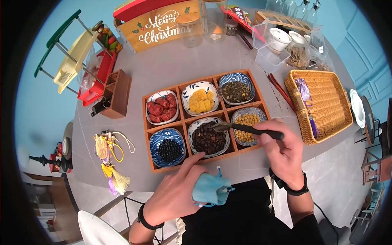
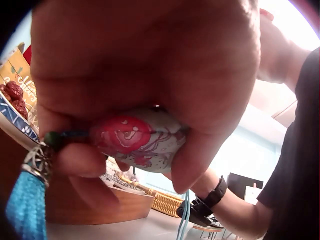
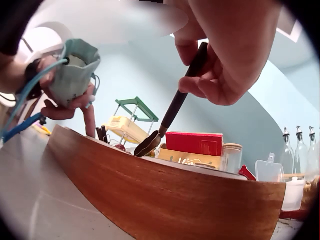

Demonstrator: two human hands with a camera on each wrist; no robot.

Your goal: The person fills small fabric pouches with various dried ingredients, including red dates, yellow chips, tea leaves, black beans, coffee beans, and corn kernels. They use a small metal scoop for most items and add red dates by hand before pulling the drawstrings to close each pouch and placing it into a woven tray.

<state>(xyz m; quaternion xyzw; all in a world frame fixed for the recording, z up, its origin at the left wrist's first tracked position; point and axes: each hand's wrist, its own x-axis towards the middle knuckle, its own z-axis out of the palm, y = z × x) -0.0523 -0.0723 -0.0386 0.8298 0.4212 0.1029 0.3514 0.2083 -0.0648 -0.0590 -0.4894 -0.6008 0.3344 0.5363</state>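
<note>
Slanting over the right side of a patterned dish [image 1: 190,132], the spoon [image 1: 251,129] is pointing its tip at the dark dried pieces [image 1: 207,142]; contact cannot be confirmed. The right hand [image 1: 286,152] is gripping the black handle, fingers and thumb closed on it. The left hand [image 1: 177,194] is clamping a blue pouch [image 1: 211,190], mouth open, one finger reaching to the front edge of the wooden tray [image 3: 165,195]. Good practice, in this assessment, is calling for small scoops, a levelled spoon and the pouch mouth close beneath its tip. Noted risk: the handle is crossing above neighbouring yellow kernels [image 1: 247,119], so tilting could be spilling pieces there.
</note>
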